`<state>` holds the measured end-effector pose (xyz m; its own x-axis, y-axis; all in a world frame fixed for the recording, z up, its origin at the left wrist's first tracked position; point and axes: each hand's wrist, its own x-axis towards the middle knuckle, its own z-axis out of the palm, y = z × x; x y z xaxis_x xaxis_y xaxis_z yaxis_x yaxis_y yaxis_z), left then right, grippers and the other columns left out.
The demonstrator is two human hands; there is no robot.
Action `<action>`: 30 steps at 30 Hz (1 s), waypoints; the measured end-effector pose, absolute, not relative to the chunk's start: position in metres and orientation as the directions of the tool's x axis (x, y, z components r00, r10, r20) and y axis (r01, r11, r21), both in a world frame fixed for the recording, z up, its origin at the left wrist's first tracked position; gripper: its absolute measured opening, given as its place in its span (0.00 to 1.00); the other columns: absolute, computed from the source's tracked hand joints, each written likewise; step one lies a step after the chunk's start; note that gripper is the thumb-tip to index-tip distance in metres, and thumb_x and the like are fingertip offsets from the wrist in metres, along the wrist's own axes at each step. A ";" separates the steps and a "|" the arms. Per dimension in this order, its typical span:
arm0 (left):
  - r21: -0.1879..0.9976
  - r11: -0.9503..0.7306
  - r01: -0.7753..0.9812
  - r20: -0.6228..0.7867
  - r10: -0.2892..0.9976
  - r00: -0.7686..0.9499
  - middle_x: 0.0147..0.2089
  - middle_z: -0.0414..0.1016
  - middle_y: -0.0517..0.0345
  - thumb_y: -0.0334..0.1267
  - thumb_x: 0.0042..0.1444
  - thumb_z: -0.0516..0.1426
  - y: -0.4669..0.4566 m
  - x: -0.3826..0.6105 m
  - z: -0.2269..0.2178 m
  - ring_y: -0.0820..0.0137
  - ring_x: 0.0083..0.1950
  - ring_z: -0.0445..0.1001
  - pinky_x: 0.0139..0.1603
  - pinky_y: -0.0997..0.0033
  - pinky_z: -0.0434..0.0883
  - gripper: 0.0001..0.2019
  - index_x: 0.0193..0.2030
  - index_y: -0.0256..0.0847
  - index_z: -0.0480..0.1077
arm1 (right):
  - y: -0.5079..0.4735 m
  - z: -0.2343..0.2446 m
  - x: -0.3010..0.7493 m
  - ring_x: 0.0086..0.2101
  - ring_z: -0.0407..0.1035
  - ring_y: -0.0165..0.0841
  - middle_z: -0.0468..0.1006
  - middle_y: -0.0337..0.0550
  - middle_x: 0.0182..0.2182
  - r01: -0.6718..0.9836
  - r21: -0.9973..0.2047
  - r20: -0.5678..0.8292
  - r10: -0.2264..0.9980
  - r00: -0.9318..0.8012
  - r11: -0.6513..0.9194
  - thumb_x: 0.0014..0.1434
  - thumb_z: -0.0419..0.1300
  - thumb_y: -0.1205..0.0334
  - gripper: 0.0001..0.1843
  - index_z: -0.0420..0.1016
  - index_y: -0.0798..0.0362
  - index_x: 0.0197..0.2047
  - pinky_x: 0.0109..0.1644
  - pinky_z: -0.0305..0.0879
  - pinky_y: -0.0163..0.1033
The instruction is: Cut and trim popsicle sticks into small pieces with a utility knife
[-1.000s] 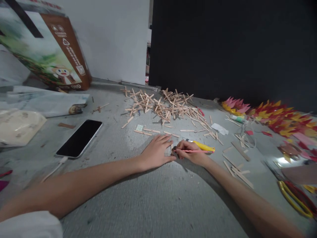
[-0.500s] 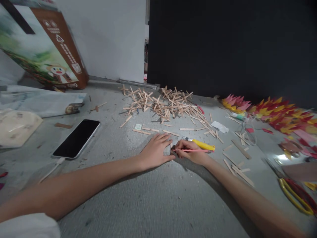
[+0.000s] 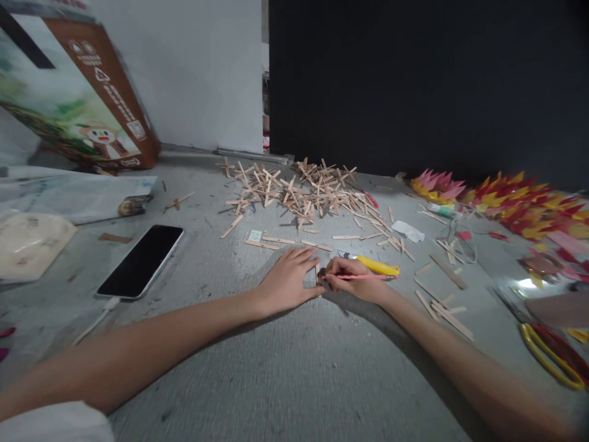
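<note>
nearest, the right forearm lies along the floor just beside a few loose craft sticks (image 3: 444,310); a sideways sweep of that arm would probably scatter them. a little farther out the two hands meet, well in from the floor's far edge. the left hand (image 3: 288,279) lies flat and wide, palm down, fingers spread toward the wall, its fingertips at a small wooden stick (image 3: 317,272) that is mostly hidden between the hands. the right hand (image 3: 352,279) is curled tight round a pink pencil (image 3: 365,277), tip at the stick and shaft lying low, pointing off to the right. the stick is small and only pinned by fingertips, so if the pressure eases it could slide or turn under the pencil tip and the mark would go crooked. just behind the right hand lies a yellow utility knife (image 3: 376,266); whether its blade is out cannot be told, and a knuckle backing into it could get nicked. toward the floor's far edge sits the pile of stick crosses (image 3: 299,190).
</note>
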<state>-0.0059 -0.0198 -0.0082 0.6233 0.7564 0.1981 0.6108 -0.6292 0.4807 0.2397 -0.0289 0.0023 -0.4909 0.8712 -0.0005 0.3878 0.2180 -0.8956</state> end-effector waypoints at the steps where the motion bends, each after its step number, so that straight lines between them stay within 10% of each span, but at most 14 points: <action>1: 0.482 -0.629 0.610 0.198 0.756 0.623 0.78 0.62 0.44 0.61 0.62 0.63 -0.020 -0.006 -0.008 0.54 0.80 0.57 0.81 0.46 0.51 0.35 0.70 0.43 0.70 | -0.030 0.002 0.240 0.29 0.70 0.30 0.79 0.40 0.30 0.380 -0.899 0.006 0.874 -0.486 0.218 0.69 0.64 0.48 0.16 0.73 0.51 0.36 0.32 0.66 0.35; 6: 0.473 -0.637 0.608 0.166 0.743 0.649 0.79 0.60 0.43 0.63 0.64 0.60 -0.021 -0.007 0.000 0.53 0.81 0.55 0.81 0.44 0.50 0.36 0.72 0.44 0.69 | -0.030 0.008 0.243 0.28 0.71 0.32 0.79 0.39 0.30 0.437 -0.865 0.076 0.925 -0.371 0.246 0.70 0.63 0.47 0.15 0.74 0.51 0.44 0.31 0.66 0.36; 10: 0.464 -0.667 0.583 0.114 0.698 0.707 0.80 0.57 0.45 0.64 0.62 0.62 -0.013 -0.013 0.009 0.49 0.81 0.53 0.79 0.41 0.53 0.36 0.71 0.49 0.71 | -0.029 0.024 0.260 0.43 0.76 0.37 0.81 0.46 0.46 0.590 -0.614 0.132 0.805 -0.578 0.525 0.74 0.57 0.58 0.09 0.77 0.47 0.52 0.48 0.72 0.42; 15: 0.461 -0.717 0.523 0.129 0.637 0.760 0.78 0.61 0.48 0.64 0.60 0.63 0.001 -0.019 0.009 0.48 0.79 0.55 0.77 0.42 0.54 0.34 0.69 0.53 0.73 | -0.038 0.043 0.280 0.43 0.78 0.40 0.79 0.54 0.51 0.626 -0.238 0.073 0.657 -0.750 0.742 0.75 0.51 0.67 0.15 0.74 0.50 0.58 0.46 0.74 0.43; 20: 0.452 -0.716 0.532 0.170 0.654 0.737 0.76 0.64 0.47 0.68 0.59 0.62 0.000 -0.018 0.004 0.48 0.77 0.57 0.77 0.42 0.55 0.36 0.68 0.52 0.75 | -0.054 0.052 0.291 0.47 0.79 0.42 0.79 0.54 0.51 0.601 -0.126 0.017 0.607 -0.794 0.789 0.73 0.51 0.71 0.18 0.72 0.51 0.61 0.49 0.76 0.45; 25: 0.470 -0.709 0.526 0.175 0.658 0.732 0.76 0.64 0.46 0.67 0.59 0.62 -0.003 -0.018 0.005 0.48 0.77 0.57 0.76 0.42 0.56 0.35 0.67 0.51 0.75 | -0.066 0.053 0.304 0.49 0.79 0.42 0.81 0.52 0.51 0.631 -0.221 0.003 0.647 -0.762 0.744 0.74 0.52 0.68 0.18 0.73 0.48 0.62 0.51 0.77 0.46; 30: 0.474 -0.723 0.503 0.066 0.598 0.798 0.79 0.58 0.50 0.59 0.59 0.65 0.005 -0.022 0.018 0.43 0.79 0.52 0.76 0.33 0.52 0.29 0.66 0.59 0.75 | -0.069 0.047 0.282 0.32 0.79 0.35 0.83 0.46 0.37 0.612 -0.682 0.102 0.881 -0.462 0.401 0.73 0.59 0.49 0.14 0.77 0.49 0.44 0.36 0.76 0.41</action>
<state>-0.0216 0.0046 0.0181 0.7984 0.5985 0.0662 0.5027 -0.7230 0.4739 0.2816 -0.0692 0.0470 -0.4624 0.8807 0.1024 0.6119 0.4006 -0.6820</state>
